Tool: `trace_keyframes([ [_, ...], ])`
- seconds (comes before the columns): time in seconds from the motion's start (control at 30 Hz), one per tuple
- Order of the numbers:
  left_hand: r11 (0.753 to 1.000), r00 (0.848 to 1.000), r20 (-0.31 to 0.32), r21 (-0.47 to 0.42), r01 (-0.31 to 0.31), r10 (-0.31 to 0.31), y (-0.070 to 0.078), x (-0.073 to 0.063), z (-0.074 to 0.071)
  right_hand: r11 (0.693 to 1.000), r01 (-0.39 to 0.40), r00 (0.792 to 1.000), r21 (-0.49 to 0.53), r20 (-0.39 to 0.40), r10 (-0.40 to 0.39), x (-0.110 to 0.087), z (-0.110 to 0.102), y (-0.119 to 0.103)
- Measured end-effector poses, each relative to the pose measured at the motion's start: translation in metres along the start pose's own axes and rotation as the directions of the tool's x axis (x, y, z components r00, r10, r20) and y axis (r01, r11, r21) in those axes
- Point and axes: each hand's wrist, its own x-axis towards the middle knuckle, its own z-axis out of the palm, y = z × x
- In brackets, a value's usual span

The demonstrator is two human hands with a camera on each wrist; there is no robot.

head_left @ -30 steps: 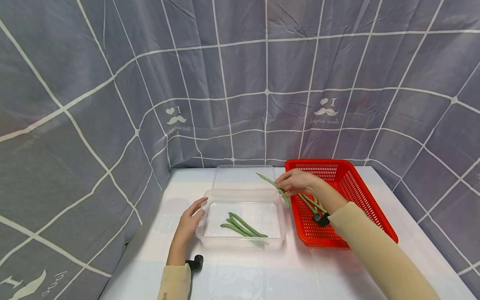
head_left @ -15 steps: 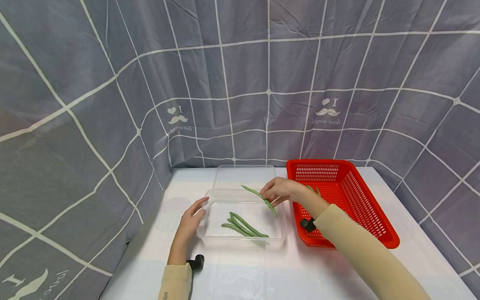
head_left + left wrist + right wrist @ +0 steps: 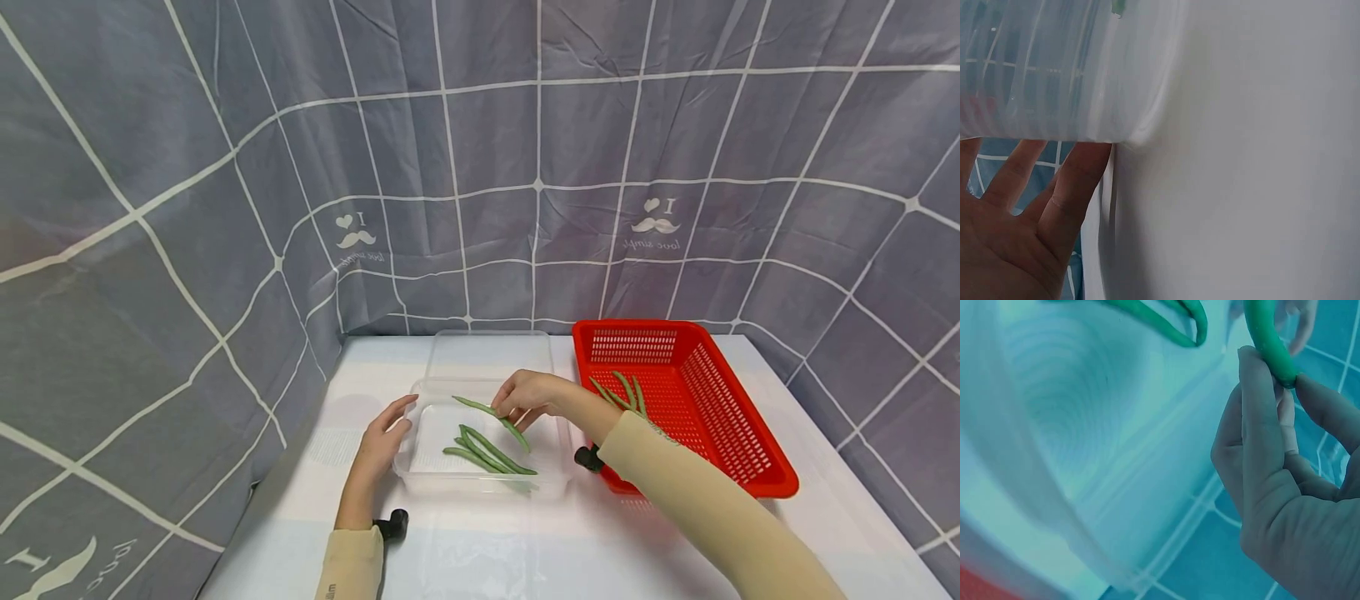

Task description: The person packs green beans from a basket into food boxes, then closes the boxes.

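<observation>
The right hand (image 3: 528,396) of the person pinches one green bean (image 3: 474,405) between the thumb and the fingers. This hand is nearly closed at the fingertips, and both ends of the bean stick out from it in the head view. The bean is slanted, over the inside of a clear plastic container (image 3: 487,478), and I cannot tell if it touches the bottom. On the bottom of this container lie a few loose green beans (image 3: 491,450), close together and partly crossing, just in front of the held one.

The left hand (image 3: 381,437) is at the left side of the container. Its fingers are extended and spread, with fingertips against the outside wall, and they are not curled round anything.

To the right stands a red perforated plastic basket (image 3: 731,404), in which some more green beans (image 3: 628,390) rest near its left side; the right sleeve (image 3: 697,492) partly covers the basket. Behind the container, a flat transparent plastic lid (image 3: 491,350) lies on the white tabletop (image 3: 465,554). A grey curtain (image 3: 495,150) with white grid lines surrounds the back and the sides.
</observation>
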Motion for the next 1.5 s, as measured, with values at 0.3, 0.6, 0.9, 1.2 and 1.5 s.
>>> trace_keyframes([
  [0.3,1.000,1.000,0.006,-0.024,0.013,-0.013,0.001,0.001,0.003,0.998,-0.032,0.999,-0.049,0.008,0.033,0.011,0.018,0.012],
  [0.6,1.000,1.000,-0.003,-0.014,0.017,-0.018,0.002,0.002,0.004,0.995,-0.062,0.998,-0.084,-0.013,0.061,0.017,0.030,0.026],
  [0.9,1.000,1.000,0.005,-0.010,0.026,-0.026,0.001,0.002,0.004,0.991,-0.078,0.997,-0.109,-0.006,0.078,0.015,0.035,0.033],
  [1.2,1.000,1.000,0.009,0.002,0.018,-0.018,-0.001,0.001,0.002,0.997,-0.055,0.998,-0.056,-0.007,0.055,0.012,0.032,0.029],
  [1.5,1.000,1.000,0.004,-0.007,0.026,-0.026,-0.001,0.002,0.001,0.999,0.030,0.999,0.042,-0.018,-0.029,-0.008,-0.002,0.008],
])
